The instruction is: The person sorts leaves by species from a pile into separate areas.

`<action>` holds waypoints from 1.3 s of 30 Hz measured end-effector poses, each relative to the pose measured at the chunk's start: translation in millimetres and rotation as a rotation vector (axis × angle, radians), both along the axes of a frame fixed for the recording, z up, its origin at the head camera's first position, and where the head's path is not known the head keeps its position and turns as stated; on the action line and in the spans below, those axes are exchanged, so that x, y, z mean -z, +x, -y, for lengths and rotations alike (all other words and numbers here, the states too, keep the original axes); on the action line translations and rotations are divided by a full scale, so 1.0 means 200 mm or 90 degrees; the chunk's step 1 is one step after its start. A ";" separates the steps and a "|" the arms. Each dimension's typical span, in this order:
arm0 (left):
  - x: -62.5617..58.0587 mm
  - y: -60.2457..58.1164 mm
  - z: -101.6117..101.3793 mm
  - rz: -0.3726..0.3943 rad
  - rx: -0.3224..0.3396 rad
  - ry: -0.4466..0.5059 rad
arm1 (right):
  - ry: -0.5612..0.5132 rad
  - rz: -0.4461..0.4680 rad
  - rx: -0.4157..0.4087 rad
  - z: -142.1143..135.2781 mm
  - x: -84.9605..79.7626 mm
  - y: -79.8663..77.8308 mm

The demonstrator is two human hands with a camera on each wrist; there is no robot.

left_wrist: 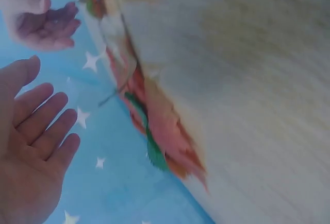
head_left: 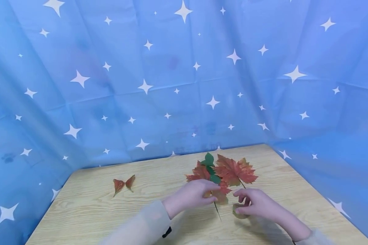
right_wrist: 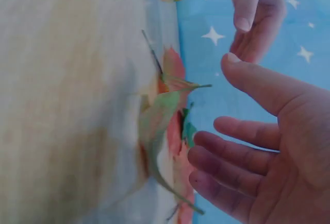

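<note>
Red-orange maple leaves lie in a cluster on the table, with dark stems pointing toward me. A sprig of green leaves sits among them. My left hand hovers over the near left part of the cluster; its fingers are loosely extended around nothing in the left wrist view. To the right, my right hand is above the table, fingers loosely bent and apart. Just under its fingertips is a small curled greenish leaf, partly hidden in the head view. I see no contact between that leaf and the hand.
Two small folded reddish leaves lie apart at the left of the wood-grain table. A blue cloth with white stars hangs behind and along both sides.
</note>
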State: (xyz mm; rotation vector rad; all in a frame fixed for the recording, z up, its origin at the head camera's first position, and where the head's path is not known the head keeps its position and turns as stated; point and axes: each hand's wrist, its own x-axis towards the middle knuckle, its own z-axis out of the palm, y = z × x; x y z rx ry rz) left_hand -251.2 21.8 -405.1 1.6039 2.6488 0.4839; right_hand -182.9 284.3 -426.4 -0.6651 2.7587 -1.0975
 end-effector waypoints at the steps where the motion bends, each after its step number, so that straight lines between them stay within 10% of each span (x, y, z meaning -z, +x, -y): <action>1: 0.01 0.01 -0.02 -0.009 0.008 -0.012 | 0.004 0.001 0.001 -0.01 0.01 0.01; 21: 0.16 -0.03 -0.14 0.001 0.008 -0.095 | 0.075 -0.062 0.005 -0.01 0.13 0.04; 39: 0.22 -0.07 -0.19 -0.007 -0.022 -0.036 | 0.015 -0.035 0.031 -0.07 0.14 0.03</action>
